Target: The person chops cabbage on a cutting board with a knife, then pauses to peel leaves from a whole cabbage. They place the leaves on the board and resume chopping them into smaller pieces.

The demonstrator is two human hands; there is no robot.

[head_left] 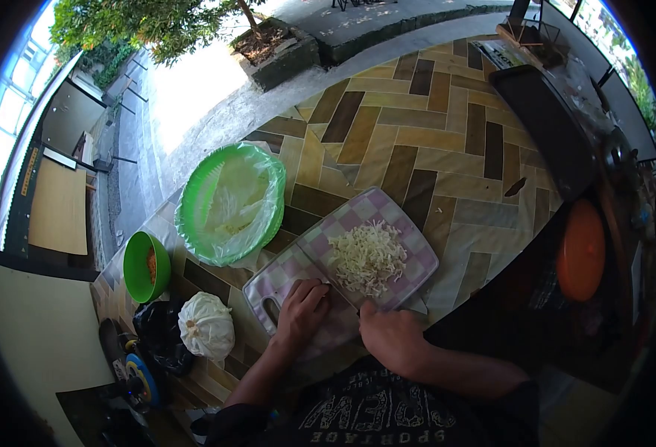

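- Right hand (395, 339) is gripping knife (344, 293), handle mostly hidden.
- Left hand (302, 311) is curling over checkered cutting board (376, 205); can't tell what it's holding.
- Shredded cabbage (367, 257) is lying on board, beside knife.
- Shirt (376, 417) is showing "SPORTAGE"; larger print unclear.

Single head-worn view, wide, rounded at the edges. Looks forward and down from above the shirt (376, 412); left hand (302, 309) and right hand (393, 337) near, below centre, table (410, 123) stretching beyond, tree (156, 28) farther off, upper left.
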